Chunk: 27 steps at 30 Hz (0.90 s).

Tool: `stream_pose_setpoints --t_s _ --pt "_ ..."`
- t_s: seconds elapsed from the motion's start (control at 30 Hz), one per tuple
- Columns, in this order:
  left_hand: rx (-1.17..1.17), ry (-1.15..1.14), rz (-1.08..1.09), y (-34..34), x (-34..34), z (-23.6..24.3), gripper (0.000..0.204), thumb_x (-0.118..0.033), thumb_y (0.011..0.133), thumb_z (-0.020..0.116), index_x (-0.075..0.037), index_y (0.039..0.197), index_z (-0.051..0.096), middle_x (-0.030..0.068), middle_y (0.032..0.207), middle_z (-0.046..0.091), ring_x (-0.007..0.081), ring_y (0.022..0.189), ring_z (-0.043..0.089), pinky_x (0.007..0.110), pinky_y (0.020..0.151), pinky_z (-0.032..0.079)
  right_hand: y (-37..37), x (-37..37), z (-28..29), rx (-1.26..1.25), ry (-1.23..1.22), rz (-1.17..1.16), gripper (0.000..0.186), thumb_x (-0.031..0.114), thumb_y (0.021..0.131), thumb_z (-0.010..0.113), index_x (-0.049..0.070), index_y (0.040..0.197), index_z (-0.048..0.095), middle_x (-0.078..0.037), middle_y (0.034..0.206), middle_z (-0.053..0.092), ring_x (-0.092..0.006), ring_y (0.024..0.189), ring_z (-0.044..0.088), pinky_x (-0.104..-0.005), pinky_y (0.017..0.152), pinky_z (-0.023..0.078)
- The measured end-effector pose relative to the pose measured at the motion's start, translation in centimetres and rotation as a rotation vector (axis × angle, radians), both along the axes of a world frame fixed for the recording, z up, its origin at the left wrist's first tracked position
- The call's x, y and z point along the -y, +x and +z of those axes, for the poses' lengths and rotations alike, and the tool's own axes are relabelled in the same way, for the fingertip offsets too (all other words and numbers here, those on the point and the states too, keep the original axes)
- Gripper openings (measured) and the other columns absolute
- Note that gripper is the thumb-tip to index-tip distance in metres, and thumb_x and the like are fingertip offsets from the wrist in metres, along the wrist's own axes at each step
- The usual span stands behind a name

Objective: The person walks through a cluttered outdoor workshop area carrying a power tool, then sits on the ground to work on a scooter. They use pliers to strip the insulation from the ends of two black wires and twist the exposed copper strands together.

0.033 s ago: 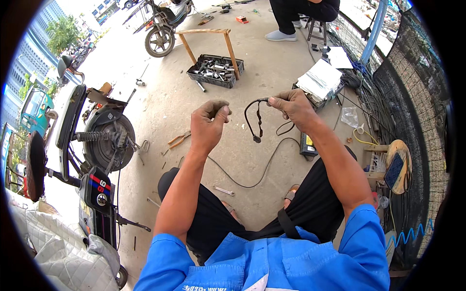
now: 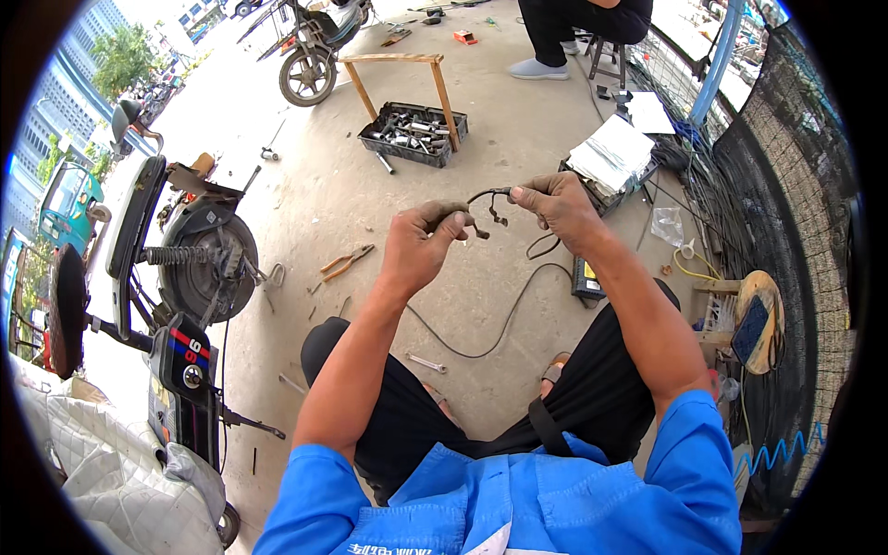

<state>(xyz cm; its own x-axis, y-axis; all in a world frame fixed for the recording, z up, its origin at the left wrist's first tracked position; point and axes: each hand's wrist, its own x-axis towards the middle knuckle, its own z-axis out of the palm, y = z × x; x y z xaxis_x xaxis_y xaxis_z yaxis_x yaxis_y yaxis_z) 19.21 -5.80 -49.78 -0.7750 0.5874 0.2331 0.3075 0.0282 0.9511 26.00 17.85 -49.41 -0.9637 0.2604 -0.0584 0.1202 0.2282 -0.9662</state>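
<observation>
On my far left stands a scooter with a black rear wheel [image 2: 205, 268] and exposed spring. Orange-handled metal pliers [image 2: 340, 265] lie open on the concrete, apart from my hands. Beyond them, a black plastic crate [image 2: 400, 154] is heaped with silvery metal sockets and tool pieces; a pale wooden frame [image 2: 393, 58] rises over it.

My left hand [image 2: 421, 242] pinches one part of a thin black cable with small plugs [image 2: 490, 191], held up between my hands. My right hand [image 2: 562, 211] grips its other part, thumb against fingers. So far, the cable is lifted and spanned; its small dangling ends look unconnected, and I cannot tell whether any joint is finished.

Right of that sit a black box with a yellow label [image 2: 587, 280] and a dark container [image 2: 599, 196] bearing white papers [image 2: 610, 151].
</observation>
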Motion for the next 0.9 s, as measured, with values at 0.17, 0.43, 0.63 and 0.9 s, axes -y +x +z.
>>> stream_pose_setpoints --t_s 0.17,0.43,0.63,0.9 --pt "-0.084 -0.240 0.037 1.1 -1.9 -0.9 0.045 -0.012 0.098 0.058 0.006 0.138 0.048 0.0139 0.093 0.072 0.0171 0.080 0.068 0.030 0.075 0.053 -0.4 0.5 -0.4 -0.088 -0.130 0.059 0.037 0.033 0.087 0.076 -0.003 0.094 0.074 0.002 0.061 0.053 -0.0068 0.055 0.047 -0.0251 0.048 0.036" --pt "0.185 -0.087 0.004 1.1 -2.1 -1.1 0.028 -0.016 0.099 0.056 0.003 0.121 0.058 0.0058 0.078 0.066 0.0124 0.075 0.061 0.028 0.065 0.048 -0.2 1.4 -0.2 -0.089 -0.122 0.085 0.030 0.027 0.088 0.075 -0.003 0.091 0.075 0.000 0.064 0.059 -0.0080 0.057 0.050 -0.0268 0.052 0.039" --pt "0.061 -0.249 0.063 -0.4 0.1 -0.3 0.023 -0.019 0.096 0.062 0.000 0.085 0.067 -0.0041 0.062 0.048 0.0058 0.059 0.040 0.026 0.053 0.033 -0.1 1.0 0.3 -0.060 0.243 0.099 0.024 0.020 0.085 0.077 -0.003 0.091 0.075 -0.002 0.069 0.063 -0.0103 0.064 0.052 -0.0298 0.058 0.041" --pt "-0.325 -0.352 0.198 -2.2 1.9 0.2 0.017 -0.014 0.093 0.065 0.002 0.089 0.068 0.0051 0.068 0.063 0.0122 0.064 0.052 0.032 0.060 0.043 -0.1 -0.2 0.3 -0.022 0.141 0.315 0.024 0.019 0.081 0.079 -0.001 0.093 0.076 -0.002 0.069 0.064 -0.0095 0.064 0.051 -0.0280 0.057 0.040"
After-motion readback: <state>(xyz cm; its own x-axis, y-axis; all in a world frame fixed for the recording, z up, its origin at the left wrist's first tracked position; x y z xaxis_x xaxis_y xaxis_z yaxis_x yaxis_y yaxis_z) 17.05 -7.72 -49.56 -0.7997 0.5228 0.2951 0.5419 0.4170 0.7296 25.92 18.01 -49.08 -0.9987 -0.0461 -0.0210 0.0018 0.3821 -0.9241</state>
